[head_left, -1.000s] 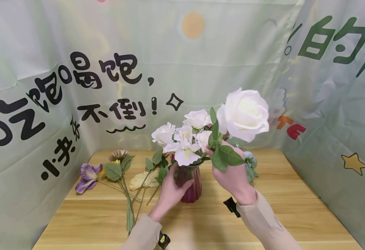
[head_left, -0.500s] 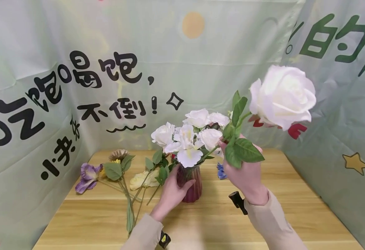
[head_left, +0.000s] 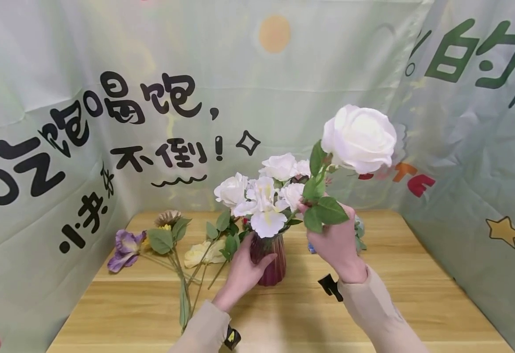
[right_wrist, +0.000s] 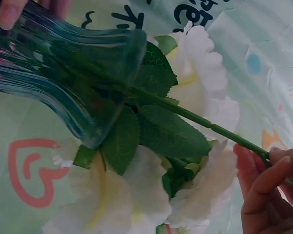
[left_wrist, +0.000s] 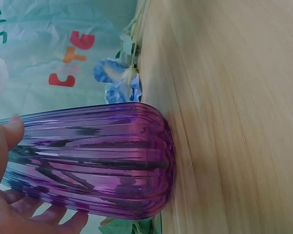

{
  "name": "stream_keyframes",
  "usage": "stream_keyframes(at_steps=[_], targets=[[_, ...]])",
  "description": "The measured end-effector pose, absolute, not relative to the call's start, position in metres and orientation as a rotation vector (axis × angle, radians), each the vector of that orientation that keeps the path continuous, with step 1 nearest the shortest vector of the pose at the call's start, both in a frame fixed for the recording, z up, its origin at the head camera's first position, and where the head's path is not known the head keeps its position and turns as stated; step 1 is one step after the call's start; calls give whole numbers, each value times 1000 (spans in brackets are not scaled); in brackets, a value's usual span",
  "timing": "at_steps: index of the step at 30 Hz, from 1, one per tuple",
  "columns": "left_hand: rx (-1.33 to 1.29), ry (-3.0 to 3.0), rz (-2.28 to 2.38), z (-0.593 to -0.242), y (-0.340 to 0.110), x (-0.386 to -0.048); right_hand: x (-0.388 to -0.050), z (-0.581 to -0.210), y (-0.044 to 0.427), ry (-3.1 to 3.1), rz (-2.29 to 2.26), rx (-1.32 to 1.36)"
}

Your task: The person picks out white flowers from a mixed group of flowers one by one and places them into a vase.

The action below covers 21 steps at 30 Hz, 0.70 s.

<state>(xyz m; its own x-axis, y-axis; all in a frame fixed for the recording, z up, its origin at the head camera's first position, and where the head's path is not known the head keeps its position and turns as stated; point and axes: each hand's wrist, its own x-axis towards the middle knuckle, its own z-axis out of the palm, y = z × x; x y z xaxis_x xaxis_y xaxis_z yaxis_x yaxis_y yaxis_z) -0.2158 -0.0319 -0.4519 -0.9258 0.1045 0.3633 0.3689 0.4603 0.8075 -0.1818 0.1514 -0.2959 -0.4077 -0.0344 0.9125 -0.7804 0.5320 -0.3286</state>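
A ribbed glass vase point(head_left: 275, 264), purple at its base and bluish at its rim in the right wrist view, stands upright on the table. My left hand point(head_left: 246, 267) grips its left side, fingers and thumb curled round the glass. In the vase are several white roses point(head_left: 232, 189) and a white iris point(head_left: 263, 208). My right hand point(head_left: 334, 240) pinches the green stem point(right_wrist: 200, 119) of a large white rose point(head_left: 360, 139), which leans right above the bunch. The right wrist view shows this stem running into the vase mouth; its lower end is hard to make out.
On the wooden table point(head_left: 372, 309), left of the vase, lie a purple iris point(head_left: 126, 249), a brown flower point(head_left: 167, 218) and a cream rose point(head_left: 204, 254). Blue flowers point(left_wrist: 118, 80) lie to the vase's right. Printed cloth point(head_left: 310, 63) walls surround the table.
My right hand has swung the large rose outward to the right and up, then partway back left and down. The left hand keeps its grip on the vase.
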Motion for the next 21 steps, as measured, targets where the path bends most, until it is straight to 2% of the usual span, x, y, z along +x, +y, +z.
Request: stream_keyframes(at_steps=[6, 21], targets=[[-391, -2455, -1442, -451, -32, -215, -181, -297, 150, -1772, 945, 678], [-365, -2507, -1420, -450, -31, -214, -165, -270, 161, -1587, 1092, 675]])
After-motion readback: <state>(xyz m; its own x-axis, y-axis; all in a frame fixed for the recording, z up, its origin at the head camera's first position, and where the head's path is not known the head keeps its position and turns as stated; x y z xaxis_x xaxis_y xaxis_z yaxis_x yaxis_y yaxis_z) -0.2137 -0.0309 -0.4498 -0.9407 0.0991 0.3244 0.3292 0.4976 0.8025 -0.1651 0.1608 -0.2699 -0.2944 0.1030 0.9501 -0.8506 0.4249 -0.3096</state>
